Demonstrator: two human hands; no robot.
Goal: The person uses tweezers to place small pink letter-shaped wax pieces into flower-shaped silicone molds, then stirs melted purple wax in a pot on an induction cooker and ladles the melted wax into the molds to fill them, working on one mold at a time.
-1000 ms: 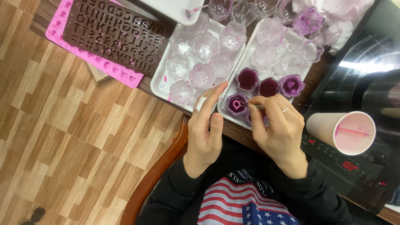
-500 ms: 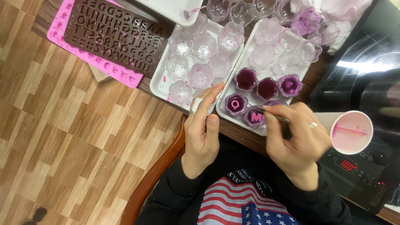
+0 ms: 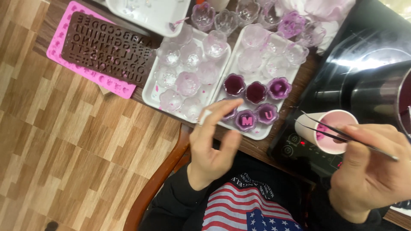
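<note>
In the head view the right hand (image 3: 370, 169) is closed around a pair of thin metal tweezers (image 3: 342, 136), whose tips hang over the rim of a pink paper cup (image 3: 332, 130) standing on the black cooktop (image 3: 342, 60) at the right end of the tabletop (image 3: 55, 17); whether the tips pinch anything is too small to tell; the left hand (image 3: 212, 143) holds nothing, its fingers loosely spread, the forefinger lying across the near edge of the right-hand white tray (image 3: 261, 133); in that tray's near rows sit flower-shaped moulds filled with dark purple, and two of them, the mould with a pink letter (image 3: 246, 120) and its neighbour (image 3: 267, 113), each carry a small pink letter on the surface; the clear moulds (image 3: 254, 36) toward the tray's far edge look unfilled; a second white tray (image 3: 150, 90) of clear moulds lies just beside it on the left, and a brown letter mould (image 3: 107, 47) rests on a pink mat (image 3: 58, 47) at the tabletop's left corner; placing such letters well seems to call for a light pinch, a flat, centred lowering, and the free hand steadying the tray without jogging the liquid.
</note>
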